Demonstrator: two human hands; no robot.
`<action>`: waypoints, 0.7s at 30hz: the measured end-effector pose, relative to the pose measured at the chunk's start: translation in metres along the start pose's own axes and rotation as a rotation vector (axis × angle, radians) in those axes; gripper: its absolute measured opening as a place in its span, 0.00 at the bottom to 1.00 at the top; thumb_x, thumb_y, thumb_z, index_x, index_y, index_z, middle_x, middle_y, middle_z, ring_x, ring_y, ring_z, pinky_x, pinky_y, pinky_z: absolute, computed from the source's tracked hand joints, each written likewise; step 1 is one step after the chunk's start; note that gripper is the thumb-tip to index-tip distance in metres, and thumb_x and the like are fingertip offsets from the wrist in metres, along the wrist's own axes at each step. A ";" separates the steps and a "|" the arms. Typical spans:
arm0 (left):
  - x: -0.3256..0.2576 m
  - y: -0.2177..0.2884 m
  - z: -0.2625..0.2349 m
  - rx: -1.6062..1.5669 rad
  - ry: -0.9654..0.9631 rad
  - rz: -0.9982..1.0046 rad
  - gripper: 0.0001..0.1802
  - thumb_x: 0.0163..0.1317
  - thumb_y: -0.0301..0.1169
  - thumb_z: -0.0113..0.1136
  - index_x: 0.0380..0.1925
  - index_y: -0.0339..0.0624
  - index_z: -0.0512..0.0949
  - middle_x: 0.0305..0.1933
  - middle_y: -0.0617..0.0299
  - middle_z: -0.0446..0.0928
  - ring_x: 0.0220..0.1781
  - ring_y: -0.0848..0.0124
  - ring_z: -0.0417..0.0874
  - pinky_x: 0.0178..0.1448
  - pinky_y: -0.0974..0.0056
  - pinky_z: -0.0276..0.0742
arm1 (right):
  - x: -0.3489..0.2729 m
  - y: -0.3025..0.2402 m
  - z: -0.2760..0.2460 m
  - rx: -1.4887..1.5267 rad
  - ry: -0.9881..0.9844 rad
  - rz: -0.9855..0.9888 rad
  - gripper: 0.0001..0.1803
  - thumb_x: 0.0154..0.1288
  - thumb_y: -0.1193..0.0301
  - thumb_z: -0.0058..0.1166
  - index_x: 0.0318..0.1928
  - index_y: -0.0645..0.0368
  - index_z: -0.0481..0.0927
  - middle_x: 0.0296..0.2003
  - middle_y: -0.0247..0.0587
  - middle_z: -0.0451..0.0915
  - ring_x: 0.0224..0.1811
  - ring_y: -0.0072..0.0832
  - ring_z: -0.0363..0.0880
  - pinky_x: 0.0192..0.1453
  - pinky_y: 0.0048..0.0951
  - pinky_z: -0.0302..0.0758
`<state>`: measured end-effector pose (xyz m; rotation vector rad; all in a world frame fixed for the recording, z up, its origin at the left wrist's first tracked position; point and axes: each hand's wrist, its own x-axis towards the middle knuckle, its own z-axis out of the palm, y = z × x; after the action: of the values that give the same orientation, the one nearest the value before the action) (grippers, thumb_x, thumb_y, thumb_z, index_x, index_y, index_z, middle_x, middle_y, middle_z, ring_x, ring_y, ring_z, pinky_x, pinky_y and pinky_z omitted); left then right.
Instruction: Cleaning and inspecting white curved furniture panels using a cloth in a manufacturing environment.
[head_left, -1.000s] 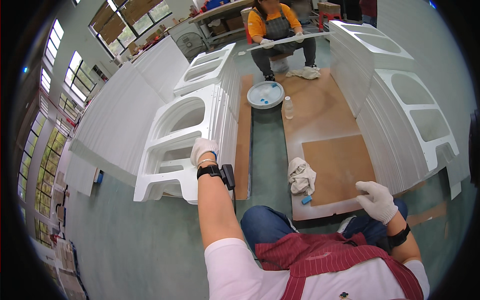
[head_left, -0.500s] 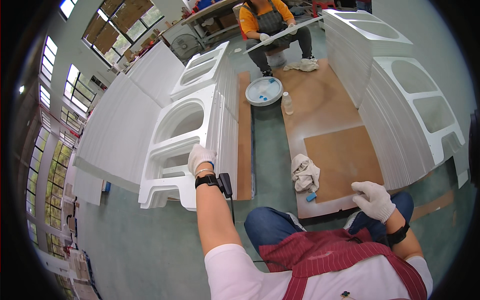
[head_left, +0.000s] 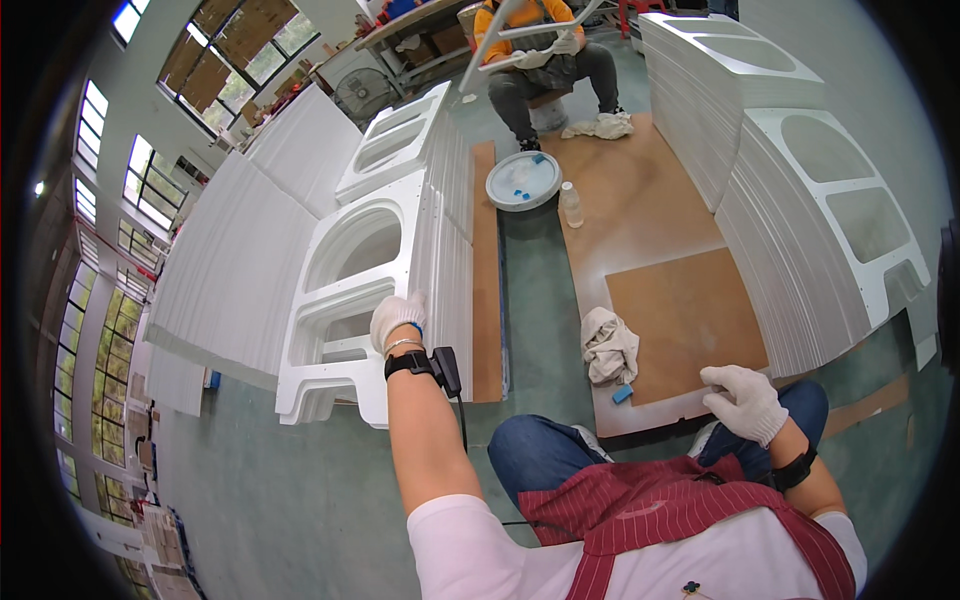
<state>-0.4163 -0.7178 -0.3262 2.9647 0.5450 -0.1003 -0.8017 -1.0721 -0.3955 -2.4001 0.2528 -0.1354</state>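
On my left stands a row of white panels, stacked face to face, each with an arched opening and slots. My left hand point(head_left: 396, 322), in a white knit glove, is closed on the right edge of the nearest white panel point(head_left: 292, 335), beside its middle slot; some fingertips are hidden. Above my right knee is my right hand point(head_left: 746, 402), also gloved. Its fingers are loosely bent with the thumb apart, and nothing is in it. Nearest to it are a small blue block point(head_left: 622, 394) and a crumpled whitish cloth point(head_left: 610, 347) on the brown sheet point(head_left: 690, 330).
Another stack of white panels point(head_left: 780, 240) lines the right side. Ahead are a round white lid point(head_left: 524, 182) with blue bits on it and a clear bottle point(head_left: 571, 205). Across from me a seated person point(head_left: 545, 75) in gloves holds a white frame. A fan point(head_left: 364, 92) stands far left.
The nearest left panel has shifted slightly toward me with my left hand at its edge. The person opposite has turned their frame from edge-on, showing its openings. My right hand has stayed put.
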 end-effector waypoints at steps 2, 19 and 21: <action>0.001 -0.001 0.001 0.006 -0.009 0.005 0.34 0.60 0.59 0.61 0.52 0.41 0.85 0.58 0.43 0.82 0.61 0.47 0.83 0.62 0.48 0.79 | 0.001 0.003 0.003 0.013 0.006 -0.007 0.18 0.61 0.67 0.61 0.51 0.60 0.82 0.40 0.49 0.84 0.44 0.46 0.85 0.50 0.42 0.80; 0.013 -0.024 -0.002 0.154 -0.130 0.142 0.50 0.49 0.52 0.74 0.69 0.41 0.66 0.59 0.40 0.81 0.62 0.46 0.83 0.62 0.47 0.80 | 0.001 0.004 0.003 0.014 -0.085 0.037 0.19 0.61 0.67 0.61 0.52 0.59 0.83 0.38 0.49 0.85 0.41 0.44 0.85 0.49 0.39 0.81; -0.005 -0.030 -0.006 0.122 -0.114 0.199 0.53 0.49 0.52 0.74 0.71 0.41 0.61 0.58 0.40 0.81 0.61 0.45 0.82 0.65 0.46 0.76 | -0.002 0.010 0.000 0.009 -0.080 0.053 0.19 0.61 0.67 0.61 0.52 0.59 0.84 0.38 0.50 0.85 0.42 0.44 0.86 0.49 0.39 0.81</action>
<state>-0.4315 -0.6905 -0.3233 3.0865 0.2360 -0.2907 -0.8047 -1.0786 -0.4023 -2.3815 0.2772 -0.0159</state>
